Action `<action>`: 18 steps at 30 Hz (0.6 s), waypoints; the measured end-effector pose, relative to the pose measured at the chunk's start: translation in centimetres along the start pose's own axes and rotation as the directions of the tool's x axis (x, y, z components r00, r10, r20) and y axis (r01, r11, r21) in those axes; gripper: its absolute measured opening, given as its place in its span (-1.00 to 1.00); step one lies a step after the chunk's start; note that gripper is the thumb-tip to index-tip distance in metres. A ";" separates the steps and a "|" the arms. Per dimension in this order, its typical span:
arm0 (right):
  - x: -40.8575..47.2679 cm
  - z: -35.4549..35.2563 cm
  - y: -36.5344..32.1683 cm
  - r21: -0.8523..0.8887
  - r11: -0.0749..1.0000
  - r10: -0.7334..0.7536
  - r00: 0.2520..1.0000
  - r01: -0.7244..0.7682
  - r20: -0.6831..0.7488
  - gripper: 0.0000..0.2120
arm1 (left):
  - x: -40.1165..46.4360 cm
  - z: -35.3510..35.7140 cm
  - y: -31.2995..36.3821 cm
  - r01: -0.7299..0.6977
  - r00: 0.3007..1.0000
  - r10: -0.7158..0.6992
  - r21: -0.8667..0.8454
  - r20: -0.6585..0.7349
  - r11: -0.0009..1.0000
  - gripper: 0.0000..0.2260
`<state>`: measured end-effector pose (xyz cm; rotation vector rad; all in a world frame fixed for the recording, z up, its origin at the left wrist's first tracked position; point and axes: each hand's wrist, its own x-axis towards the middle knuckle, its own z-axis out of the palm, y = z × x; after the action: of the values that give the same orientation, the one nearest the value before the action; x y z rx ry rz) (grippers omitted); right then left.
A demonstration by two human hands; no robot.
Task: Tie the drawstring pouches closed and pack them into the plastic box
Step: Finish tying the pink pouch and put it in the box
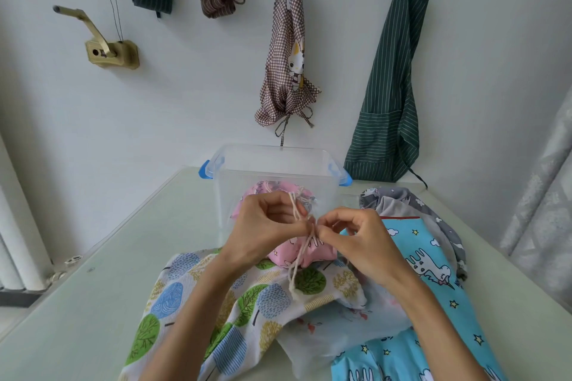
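Both hands meet above the small pink printed fabric pouch (301, 252), which rests on the heaped cloth just before the clear plastic box with blue latches (275, 170). The left hand (266, 226) pinches the cream cotton drawstring (298, 260) with curled fingers; the right hand (356, 232) nips the cord where a knot seems to be forming, though the crossing is too small to read. Holding the cord up keeps the neck gathered. Another pink pouch (272, 192) lies inside the box, with room left above it. The pale green table (93, 288) offers free space leftward.
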<state>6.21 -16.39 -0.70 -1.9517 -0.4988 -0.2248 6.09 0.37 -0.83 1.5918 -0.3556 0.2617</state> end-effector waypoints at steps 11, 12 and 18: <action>0.0 0.3 -0.2 0.005 0.999 -0.032 0.996 0.032 -0.087 -0.95 | -0.1 -0.3 -1.4 -0.143 0.956 0.217 0.334 -0.195 0.932 -0.91; 0.1 0.2 -0.3 0.085 0.996 0.044 0.996 -0.038 -0.076 -0.94 | -0.1 -0.3 -1.4 -0.153 0.954 0.232 0.359 -0.191 0.921 -0.86; 0.3 0.6 0.3 0.320 0.912 0.246 0.966 -0.257 0.076 -0.89 | -0.1 0.0 -1.6 -0.202 0.950 0.268 0.343 -0.159 0.918 -0.91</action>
<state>6.58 -15.86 -1.05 -1.6724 -0.2796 0.0554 6.63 0.47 -2.30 1.8248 -0.3593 0.6949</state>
